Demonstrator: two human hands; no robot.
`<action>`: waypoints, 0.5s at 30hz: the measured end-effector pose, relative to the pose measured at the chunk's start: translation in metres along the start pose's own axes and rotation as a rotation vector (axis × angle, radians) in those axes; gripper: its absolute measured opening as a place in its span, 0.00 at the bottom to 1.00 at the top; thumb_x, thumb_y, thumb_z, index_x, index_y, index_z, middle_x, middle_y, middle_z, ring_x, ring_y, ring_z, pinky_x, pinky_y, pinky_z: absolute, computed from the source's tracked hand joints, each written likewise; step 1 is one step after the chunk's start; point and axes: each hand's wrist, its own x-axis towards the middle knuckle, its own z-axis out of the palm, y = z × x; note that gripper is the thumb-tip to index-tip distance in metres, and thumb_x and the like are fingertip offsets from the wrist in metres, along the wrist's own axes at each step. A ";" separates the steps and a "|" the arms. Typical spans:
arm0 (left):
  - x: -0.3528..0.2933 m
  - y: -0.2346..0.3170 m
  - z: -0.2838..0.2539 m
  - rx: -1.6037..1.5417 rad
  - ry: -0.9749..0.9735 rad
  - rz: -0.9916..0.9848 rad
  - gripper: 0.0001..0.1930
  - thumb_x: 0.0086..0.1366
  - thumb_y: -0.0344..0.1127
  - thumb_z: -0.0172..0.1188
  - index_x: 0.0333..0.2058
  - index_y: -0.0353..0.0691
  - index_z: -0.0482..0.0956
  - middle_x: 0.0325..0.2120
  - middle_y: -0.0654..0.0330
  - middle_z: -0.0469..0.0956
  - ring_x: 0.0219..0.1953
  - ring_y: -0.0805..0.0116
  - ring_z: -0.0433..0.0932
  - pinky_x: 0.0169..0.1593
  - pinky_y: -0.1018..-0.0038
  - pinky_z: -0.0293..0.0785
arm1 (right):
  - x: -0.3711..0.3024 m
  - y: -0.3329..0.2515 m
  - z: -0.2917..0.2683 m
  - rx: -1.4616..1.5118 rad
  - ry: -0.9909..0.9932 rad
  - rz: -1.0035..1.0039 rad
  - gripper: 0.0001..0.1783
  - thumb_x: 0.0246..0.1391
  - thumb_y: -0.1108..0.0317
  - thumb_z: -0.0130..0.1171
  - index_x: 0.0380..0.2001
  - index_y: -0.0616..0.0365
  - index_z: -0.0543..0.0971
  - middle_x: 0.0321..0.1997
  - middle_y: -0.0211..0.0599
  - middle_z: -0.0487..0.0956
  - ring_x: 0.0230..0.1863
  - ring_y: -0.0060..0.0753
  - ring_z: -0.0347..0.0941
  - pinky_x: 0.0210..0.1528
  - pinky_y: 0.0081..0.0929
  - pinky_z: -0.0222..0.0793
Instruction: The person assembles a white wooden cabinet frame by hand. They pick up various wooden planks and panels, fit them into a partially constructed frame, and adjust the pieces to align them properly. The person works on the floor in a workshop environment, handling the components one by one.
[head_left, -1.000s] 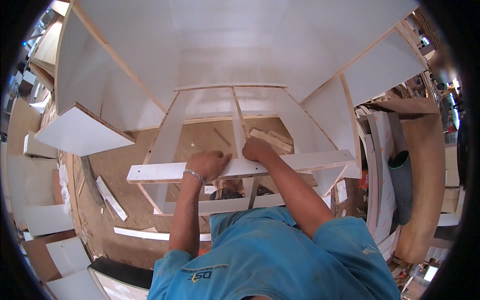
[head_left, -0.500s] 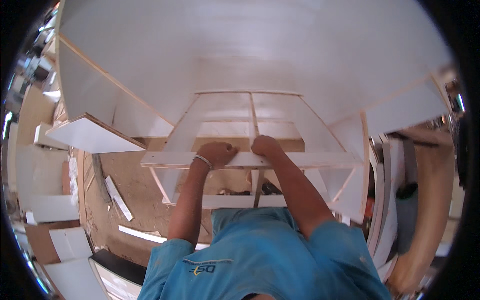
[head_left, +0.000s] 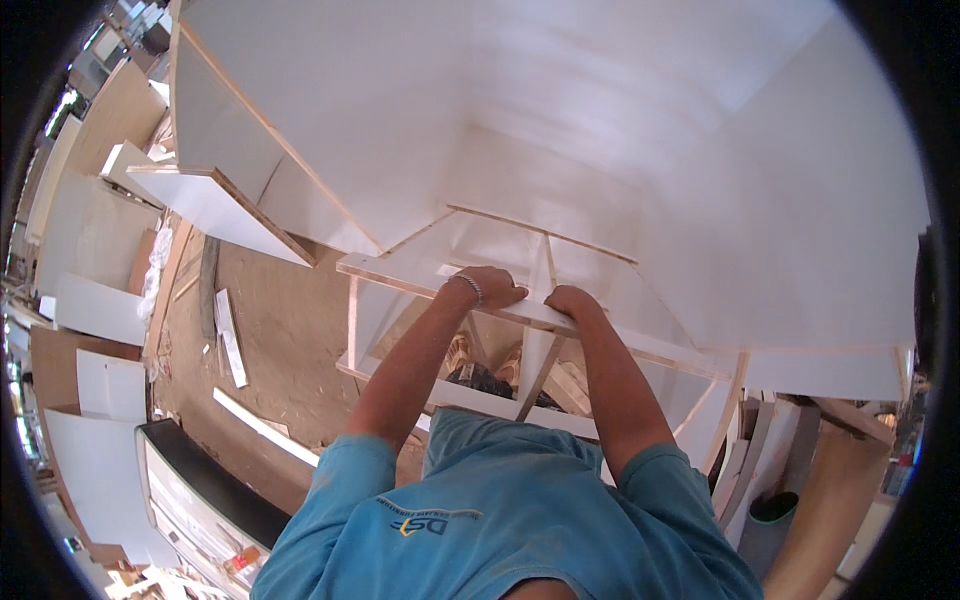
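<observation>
A white board frame (head_left: 405,277) with raw wooden edges stands before my body, its top rail running across at waist height. My left hand (head_left: 488,288), with a bracelet at the wrist, is closed over the rail left of the middle. Just right of it, my right hand (head_left: 575,302) is closed on the same rail, close to where an upright divider (head_left: 541,372) meets it. The fingertips of both hands are partly hidden. Beyond the rail, the frame reaches toward a large white panelled cabinet (head_left: 600,130).
A white-faced board (head_left: 215,205) juts out at left over the brown floor (head_left: 290,340). Loose white strips (head_left: 265,425) lie there. Stacked panels (head_left: 100,395) line the far left. More boards and a curved brown sheet (head_left: 835,490) stand at right.
The view has turned, so the rail now slopes down to the right. Both hands keep hold of it. More of the floor and the dark things under the frame shows.
</observation>
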 end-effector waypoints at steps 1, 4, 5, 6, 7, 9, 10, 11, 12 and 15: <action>0.002 0.000 -0.003 -0.012 -0.001 -0.011 0.32 0.68 0.59 0.42 0.47 0.36 0.82 0.52 0.45 0.78 0.54 0.48 0.78 0.60 0.59 0.70 | -0.001 0.000 -0.003 0.014 0.015 -0.008 0.22 0.51 0.57 0.54 0.43 0.59 0.84 0.52 0.49 0.81 0.53 0.49 0.78 0.57 0.45 0.70; 0.044 -0.019 0.013 0.022 0.052 0.104 0.32 0.69 0.58 0.42 0.44 0.33 0.83 0.46 0.46 0.82 0.52 0.51 0.79 0.60 0.60 0.69 | 0.007 0.007 -0.015 0.069 -0.063 0.017 0.23 0.51 0.55 0.55 0.43 0.59 0.84 0.51 0.49 0.81 0.54 0.50 0.78 0.58 0.44 0.70; 0.047 -0.016 0.008 0.010 0.048 0.066 0.31 0.69 0.57 0.42 0.42 0.33 0.83 0.43 0.48 0.83 0.51 0.52 0.80 0.59 0.60 0.70 | 0.007 0.006 -0.022 0.058 -0.054 0.025 0.23 0.52 0.55 0.55 0.43 0.60 0.84 0.51 0.50 0.81 0.54 0.51 0.77 0.58 0.44 0.70; 0.050 -0.013 0.003 -0.001 0.045 0.028 0.31 0.69 0.57 0.42 0.41 0.34 0.84 0.40 0.49 0.84 0.50 0.52 0.80 0.59 0.60 0.71 | 0.005 0.006 -0.026 0.048 -0.044 0.032 0.24 0.52 0.54 0.55 0.44 0.60 0.84 0.51 0.51 0.81 0.54 0.51 0.77 0.58 0.44 0.70; 0.049 -0.012 -0.003 -0.013 0.040 -0.015 0.30 0.69 0.56 0.42 0.40 0.35 0.84 0.37 0.50 0.85 0.49 0.53 0.81 0.59 0.61 0.71 | 0.005 0.003 -0.031 0.039 -0.036 0.034 0.25 0.52 0.53 0.55 0.45 0.61 0.84 0.51 0.51 0.81 0.54 0.52 0.77 0.58 0.44 0.70; 0.047 0.003 -0.016 -0.063 0.092 -0.033 0.28 0.69 0.55 0.43 0.37 0.36 0.85 0.33 0.52 0.85 0.47 0.56 0.82 0.57 0.61 0.73 | 0.016 0.024 -0.034 0.032 0.027 0.066 0.29 0.52 0.48 0.57 0.43 0.65 0.83 0.49 0.56 0.81 0.52 0.52 0.78 0.56 0.43 0.70; 0.044 0.008 -0.021 -0.086 0.115 -0.039 0.27 0.69 0.54 0.44 0.36 0.37 0.85 0.31 0.53 0.85 0.46 0.57 0.82 0.56 0.61 0.73 | 0.017 0.027 -0.036 0.032 0.059 0.084 0.32 0.52 0.45 0.58 0.43 0.68 0.83 0.48 0.58 0.81 0.51 0.52 0.79 0.55 0.43 0.70; 0.036 0.010 -0.028 -0.068 0.120 -0.039 0.26 0.68 0.54 0.46 0.39 0.36 0.84 0.35 0.53 0.85 0.46 0.60 0.83 0.54 0.62 0.75 | 0.019 0.030 -0.037 0.048 0.080 0.088 0.33 0.55 0.44 0.55 0.43 0.67 0.83 0.49 0.59 0.81 0.52 0.53 0.78 0.57 0.44 0.69; 0.040 0.006 -0.027 -0.048 0.205 -0.011 0.25 0.68 0.53 0.47 0.40 0.37 0.84 0.34 0.54 0.85 0.45 0.59 0.83 0.54 0.61 0.75 | 0.021 0.033 -0.038 0.064 0.101 0.093 0.34 0.57 0.42 0.52 0.43 0.67 0.83 0.50 0.59 0.80 0.53 0.53 0.77 0.59 0.44 0.67; 0.039 -0.010 -0.013 -0.086 0.516 0.085 0.20 0.68 0.48 0.50 0.42 0.38 0.81 0.33 0.54 0.84 0.41 0.55 0.83 0.51 0.58 0.75 | -0.001 0.007 -0.041 0.122 0.099 0.104 0.40 0.61 0.36 0.43 0.44 0.68 0.82 0.51 0.61 0.79 0.56 0.55 0.76 0.62 0.45 0.64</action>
